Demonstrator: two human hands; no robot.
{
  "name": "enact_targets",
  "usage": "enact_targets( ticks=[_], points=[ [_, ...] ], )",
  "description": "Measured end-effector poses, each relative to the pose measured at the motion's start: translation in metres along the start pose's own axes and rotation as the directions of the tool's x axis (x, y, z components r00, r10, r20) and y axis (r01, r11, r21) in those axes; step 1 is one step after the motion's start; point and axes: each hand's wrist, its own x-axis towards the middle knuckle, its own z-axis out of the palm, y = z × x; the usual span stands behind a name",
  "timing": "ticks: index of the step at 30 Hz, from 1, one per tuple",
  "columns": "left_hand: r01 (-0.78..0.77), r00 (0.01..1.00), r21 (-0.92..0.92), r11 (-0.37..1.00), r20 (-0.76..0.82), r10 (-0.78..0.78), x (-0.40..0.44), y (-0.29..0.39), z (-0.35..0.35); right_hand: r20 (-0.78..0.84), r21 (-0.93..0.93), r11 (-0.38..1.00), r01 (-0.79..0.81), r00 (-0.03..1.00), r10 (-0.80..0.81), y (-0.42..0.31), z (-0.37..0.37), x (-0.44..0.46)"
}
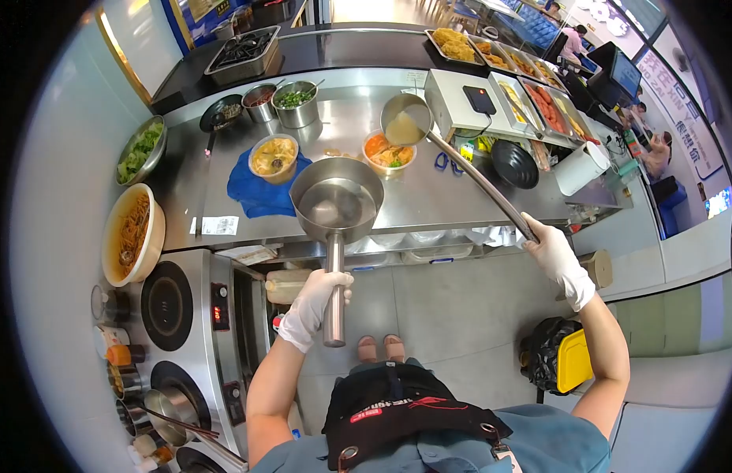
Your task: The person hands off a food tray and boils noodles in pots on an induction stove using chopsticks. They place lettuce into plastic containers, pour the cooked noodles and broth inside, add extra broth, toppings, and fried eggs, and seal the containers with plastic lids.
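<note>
the left hand (307, 311) has its gloved fingers closed around the handle of a saucepan (338, 197), whose bowl lies beyond them, over the front edge of the steel table (390, 197). the right hand's (557, 256) fingers are wrapped round the end of a long ladle (405, 120); its cup, holding cloudy liquid, is well ahead and to their left, above a plastic bowl of food (388, 154). beyond the left fingers, another filled plastic bowl (273, 158) rests on a blue cloth (255, 189).
</note>
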Motion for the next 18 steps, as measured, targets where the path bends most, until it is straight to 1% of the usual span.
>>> enact_targets(
  ticks=[1,2,4,7,9,13,17,18],
  points=[
    [0.003,1.000,-0.004,1.000,-0.002,-0.003,0.002,0.000,0.000,-0.006,-0.048,0.999,-0.015,1.000,0.015,-0.004,0.000,0.001],
    [-0.002,1.000,-0.003,1.000,0.006,0.002,0.004,0.000,-0.001,-0.003,-0.049,0.999,-0.013,1.000,0.013,-0.007,0.000,0.003],
    [-0.009,1.000,-0.005,1.000,0.014,0.009,0.007,0.002,-0.001,-0.011,-0.147,0.988,-0.051,0.999,0.050,-0.012,0.001,0.006],
    [0.003,1.000,-0.035,0.999,0.013,-0.003,0.009,0.006,0.004,-0.015,-0.206,0.977,-0.058,0.998,0.056,-0.014,-0.001,0.008],
    [0.024,1.000,-0.001,1.000,0.002,-0.024,0.008,0.008,0.006,-0.015,-0.226,0.973,-0.054,0.999,0.052,-0.015,0.000,0.008],
    [0.029,0.999,-0.013,0.999,0.021,-0.028,0.016,0.006,0.005,-0.029,-0.261,0.965,-0.032,0.999,0.026,-0.007,0.001,0.009],
    [0.028,0.999,-0.007,1.000,0.020,-0.028,0.020,0.008,0.006,-0.050,-0.244,0.968,-0.062,0.997,0.051,-0.010,0.001,0.008],
    [0.027,0.999,0.004,1.000,0.027,-0.027,0.021,0.007,0.006,-0.041,-0.275,0.960,-0.055,0.998,0.046,-0.010,0.001,0.008]
  ],
)
